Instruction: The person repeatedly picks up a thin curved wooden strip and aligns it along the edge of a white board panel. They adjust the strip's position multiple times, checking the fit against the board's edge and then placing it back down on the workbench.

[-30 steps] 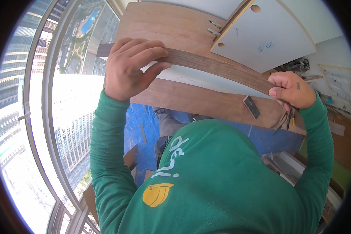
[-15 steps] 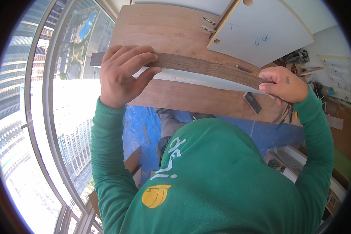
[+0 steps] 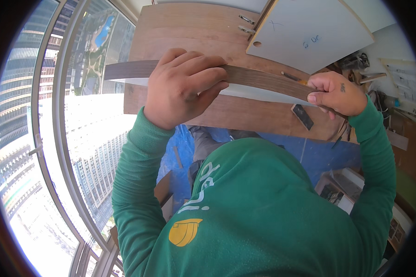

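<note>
A long narrow board (image 3: 263, 80) spans the far part of the view, with a brown wood-grain edge on top and a white face turned toward me. My left hand (image 3: 184, 90) lies over it left of its middle, fingers bent across the far side and thumb on the near side. At the board's right end, my right hand (image 3: 338, 93) grips it with the thumb along the near side. Fingers of the right hand are partly hidden beneath it.
Below the board lies a brown wooden worktop (image 3: 249, 113) bearing a small dark block (image 3: 302, 117). A white panel (image 3: 309, 39) with hand-drawn marks stands at the far right, near metal hinges (image 3: 246, 30). Blue sheeting (image 3: 326, 154) covers the floor; a tall window (image 3: 74, 138) borders the left.
My left hand has slid to the right along the board, leaving more of its left end showing. The right hand keeps its grip almost in place.
</note>
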Motion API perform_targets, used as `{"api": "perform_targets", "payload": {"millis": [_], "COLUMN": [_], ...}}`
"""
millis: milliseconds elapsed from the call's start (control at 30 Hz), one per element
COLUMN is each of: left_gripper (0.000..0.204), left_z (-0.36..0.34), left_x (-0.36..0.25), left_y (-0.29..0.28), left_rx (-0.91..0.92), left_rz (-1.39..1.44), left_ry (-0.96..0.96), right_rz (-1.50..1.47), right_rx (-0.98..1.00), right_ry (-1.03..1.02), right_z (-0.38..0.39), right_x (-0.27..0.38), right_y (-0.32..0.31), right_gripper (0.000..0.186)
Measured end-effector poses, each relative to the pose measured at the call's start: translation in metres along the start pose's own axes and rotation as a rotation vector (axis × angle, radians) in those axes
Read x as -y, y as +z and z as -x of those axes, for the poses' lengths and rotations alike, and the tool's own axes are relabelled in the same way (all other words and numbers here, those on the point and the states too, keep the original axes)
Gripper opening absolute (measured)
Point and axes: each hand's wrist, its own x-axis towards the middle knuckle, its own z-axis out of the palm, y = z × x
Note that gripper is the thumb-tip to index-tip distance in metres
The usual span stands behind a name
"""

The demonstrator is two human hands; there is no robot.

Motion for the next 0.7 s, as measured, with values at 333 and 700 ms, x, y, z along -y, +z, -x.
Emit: {"api": "perform_targets", "payload": {"millis": [333,700], "left_gripper": [0.02,0.026], "left_z": [-0.002,-0.029], "left_x": [0.005,-0.03], "left_y": [0.003,0.028], "left_rx": [0.011,0.095], "left_rz": [-0.023,0.086], "left_ry": [0.024,-0.001], "right_rz": [0.036,0.016], "right_rx": [0.01,0.023], "right_ry": [-0.023,-0.023], "right_z": [-0.002,-0.003], "right_x": [0.003,0.001], "right_y": [-0.003,-0.005], "right_gripper": [0.021,0.022]}}
